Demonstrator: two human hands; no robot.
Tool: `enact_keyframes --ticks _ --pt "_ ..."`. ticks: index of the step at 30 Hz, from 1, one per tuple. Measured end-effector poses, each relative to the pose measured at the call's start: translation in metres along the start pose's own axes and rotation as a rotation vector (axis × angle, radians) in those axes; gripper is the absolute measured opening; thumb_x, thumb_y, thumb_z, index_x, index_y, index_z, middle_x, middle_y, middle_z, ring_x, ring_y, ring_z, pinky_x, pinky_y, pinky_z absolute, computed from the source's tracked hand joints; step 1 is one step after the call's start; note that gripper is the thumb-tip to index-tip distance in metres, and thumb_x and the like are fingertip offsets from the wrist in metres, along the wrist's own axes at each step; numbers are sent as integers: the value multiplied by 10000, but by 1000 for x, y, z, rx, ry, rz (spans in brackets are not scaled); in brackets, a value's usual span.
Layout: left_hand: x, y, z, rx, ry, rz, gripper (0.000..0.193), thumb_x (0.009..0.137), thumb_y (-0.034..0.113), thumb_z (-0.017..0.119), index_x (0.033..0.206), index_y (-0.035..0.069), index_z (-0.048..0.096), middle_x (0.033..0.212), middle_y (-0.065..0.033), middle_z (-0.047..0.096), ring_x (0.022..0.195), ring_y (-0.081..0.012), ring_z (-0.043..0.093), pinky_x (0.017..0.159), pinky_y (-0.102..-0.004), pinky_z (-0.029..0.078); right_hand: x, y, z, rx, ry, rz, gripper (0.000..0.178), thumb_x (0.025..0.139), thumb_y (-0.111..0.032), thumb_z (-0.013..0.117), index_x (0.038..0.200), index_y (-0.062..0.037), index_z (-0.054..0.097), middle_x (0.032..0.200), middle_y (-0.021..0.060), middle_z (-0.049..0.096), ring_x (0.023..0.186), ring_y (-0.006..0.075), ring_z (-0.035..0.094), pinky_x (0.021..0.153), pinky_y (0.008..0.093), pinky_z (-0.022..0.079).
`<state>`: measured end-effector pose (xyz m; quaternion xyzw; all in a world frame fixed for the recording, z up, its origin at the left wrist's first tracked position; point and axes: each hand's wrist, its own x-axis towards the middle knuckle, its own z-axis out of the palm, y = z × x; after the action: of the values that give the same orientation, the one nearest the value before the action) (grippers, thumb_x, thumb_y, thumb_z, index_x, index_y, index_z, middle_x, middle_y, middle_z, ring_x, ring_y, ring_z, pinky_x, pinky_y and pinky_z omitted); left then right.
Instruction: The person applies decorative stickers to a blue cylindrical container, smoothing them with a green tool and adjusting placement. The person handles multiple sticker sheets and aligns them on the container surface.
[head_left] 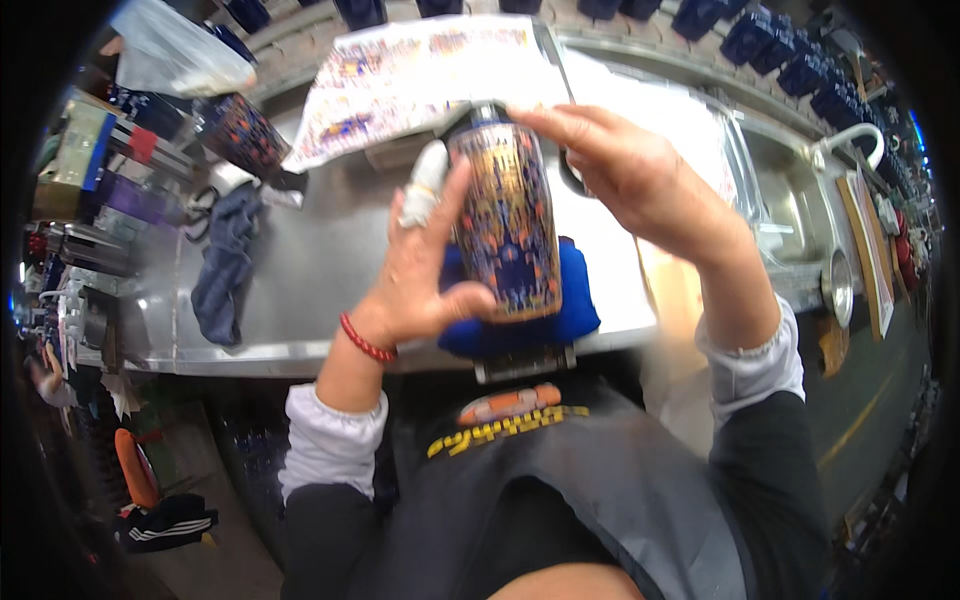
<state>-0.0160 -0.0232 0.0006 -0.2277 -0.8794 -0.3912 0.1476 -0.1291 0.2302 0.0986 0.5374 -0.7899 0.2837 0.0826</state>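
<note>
A dark blue bottle-shaped vessel [508, 220] with a dense gold and orange pattern leans over a bright blue cloth pad [578, 290] at the table's near edge. My left hand [412, 265] lies along its left side, fingers stretched and thumb spread apart. One finger has a white wrapping, and a red beaded bracelet circles the wrist. Above the vessel's right shoulder is my right hand [632, 170], its fingers extended and the index fingertip at the narrow neck. Whether that fingertip touches is hard to tell. Behind the vessel spreads a white sheet [400, 85] printed in similar colours.
A crumpled grey-blue cloth [228, 265] lies on the metal worktable [320, 270]. Another patterned vessel [240, 135] stands at the far left near a plastic bag [180, 55]. A sink [790, 200] with a white faucet [858, 140] is at right. Several dark blue vessels [765, 45] line the back.
</note>
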Motion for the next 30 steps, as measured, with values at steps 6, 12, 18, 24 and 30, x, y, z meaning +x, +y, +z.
enact_keyframes --ticks 6,12,18,24,30 --pt "-5 -4 10 -2 46 28 1169 742 791 667 1603 108 269 1613 -290 239 1476 -453 247 1195 -524 146 -53 4 40 227 -113 248 917 802 -513 779 1546 -127 408 1576 207 380 1435 413 394 1170 480 350" --pt "-3 -2 7 -23 10 39 1185 740 762 697 1612 105 235 1611 -301 232 1477 -452 243 1196 -527 148 -63 10 56 334 -157 253 1139 702 -575 825 1602 -158 265 1590 218 348 1460 403 357 1179 488 338" --pt "-5 -1 5 33 -7 18 1211 726 778 695 1617 109 219 1614 -307 215 1477 -463 231 1197 -524 150 -62 8 55 298 -173 234 1171 694 -554 843 1600 -111 247 1587 235 342 1467 396 348 1163 480 366" --pt "-4 -1 5 30 -10 22 1210 731 784 685 1618 108 215 1610 -322 201 1477 -471 225 1197 -524 152 -64 11 56 364 -157 189 1159 717 -532 841 1600 -89 236 1582 234 353 1446 386 385 1121 459 416" --pt "-4 -1 3 80 -27 30 1228 726 779 690 1618 97 193 1610 -334 181 1490 -488 202 1189 -560 125 -58 10 55 385 -135 131 1152 722 -498 855 1596 -65 242 1566 238 379 1337 368 512 1032 430 479"
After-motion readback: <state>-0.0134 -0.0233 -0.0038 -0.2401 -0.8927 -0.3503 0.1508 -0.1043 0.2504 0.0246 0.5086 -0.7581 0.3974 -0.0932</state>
